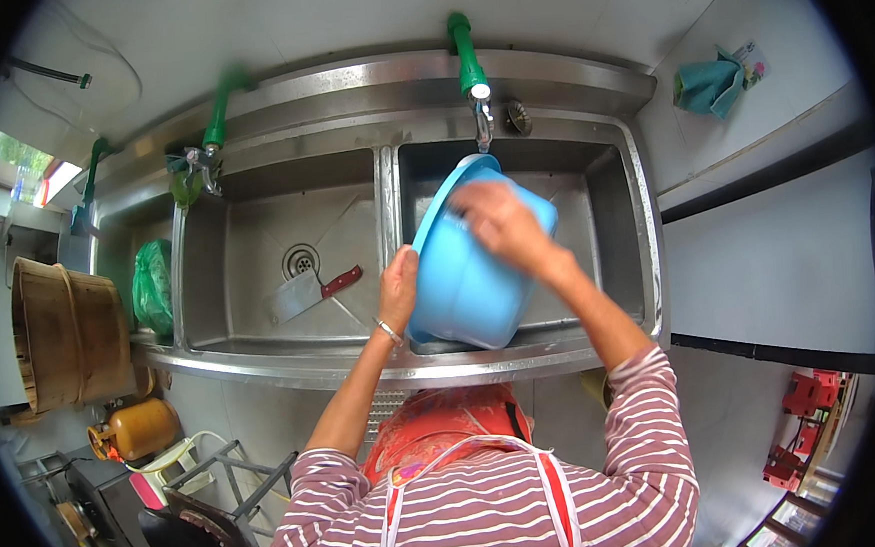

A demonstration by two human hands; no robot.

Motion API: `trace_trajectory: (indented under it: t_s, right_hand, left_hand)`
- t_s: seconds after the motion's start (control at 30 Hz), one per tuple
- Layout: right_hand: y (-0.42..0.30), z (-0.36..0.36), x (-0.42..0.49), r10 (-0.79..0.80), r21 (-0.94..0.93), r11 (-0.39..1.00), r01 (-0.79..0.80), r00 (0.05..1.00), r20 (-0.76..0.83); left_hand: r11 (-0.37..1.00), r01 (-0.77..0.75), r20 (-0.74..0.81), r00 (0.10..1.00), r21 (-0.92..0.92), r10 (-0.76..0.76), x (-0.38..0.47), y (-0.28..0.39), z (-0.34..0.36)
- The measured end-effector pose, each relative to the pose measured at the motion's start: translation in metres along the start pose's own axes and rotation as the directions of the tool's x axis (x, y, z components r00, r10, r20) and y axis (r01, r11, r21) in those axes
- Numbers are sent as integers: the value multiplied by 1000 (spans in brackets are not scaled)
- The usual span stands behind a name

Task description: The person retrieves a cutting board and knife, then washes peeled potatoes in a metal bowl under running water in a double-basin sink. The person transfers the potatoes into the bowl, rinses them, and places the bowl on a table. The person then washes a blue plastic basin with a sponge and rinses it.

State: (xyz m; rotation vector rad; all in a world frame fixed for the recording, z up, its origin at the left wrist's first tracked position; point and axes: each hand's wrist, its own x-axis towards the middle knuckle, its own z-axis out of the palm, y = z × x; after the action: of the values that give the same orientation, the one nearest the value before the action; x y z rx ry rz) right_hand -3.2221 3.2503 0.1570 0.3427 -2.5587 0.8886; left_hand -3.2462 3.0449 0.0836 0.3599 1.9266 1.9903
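A blue plastic basin is tipped on its side in the right bay of a stainless steel sink, below a tap with a green pipe. My left hand grips the basin's rim on its left side. Blurred, my right hand lies over the basin's outer wall near the rim; whether something is under its fingers cannot be told. In the middle bay a cleaver with a red handle rests beside the drain strainer. No running water can be made out at the tap.
A round metal item sits on the back ledge. A second tap stands at the middle bay's left. The left bay holds a green plastic bag. Beyond are a wooden barrel and an orange gas cylinder. A teal cloth hangs at the right.
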Motion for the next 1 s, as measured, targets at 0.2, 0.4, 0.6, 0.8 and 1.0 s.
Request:
trace_trajectory:
  t_s: [0.2, 0.4, 0.6, 0.8, 1.0]
  right_hand:
    - [-62, 31, -48, -269, -331, 881, 339, 933, 240]
    - [-60, 6, -55, -406, -289, 856, 428, 904, 136]
    - [89, -36, 1, 502, 91, 855, -511, 858, 105]
    - [121, -13, -20, 424, 265, 865, -427, 903, 70]
    - [-3, -16, -8, -74, 159, 985, 72, 997, 5]
  left_hand:
    - [986, 96, -81, 991, -133, -108, 10, -3, 15]
    - [993, 4, -144, 989, -119, -21, 7, -6, 38]
    - [1000, -18, -138, 990, 6, 19, -27, -29, 31]
    - [997, -25, -146, 989, -70, 15, -30, -19, -7]
    - [852, 492, 447, 813, -181, -374, 73, 41, -33]
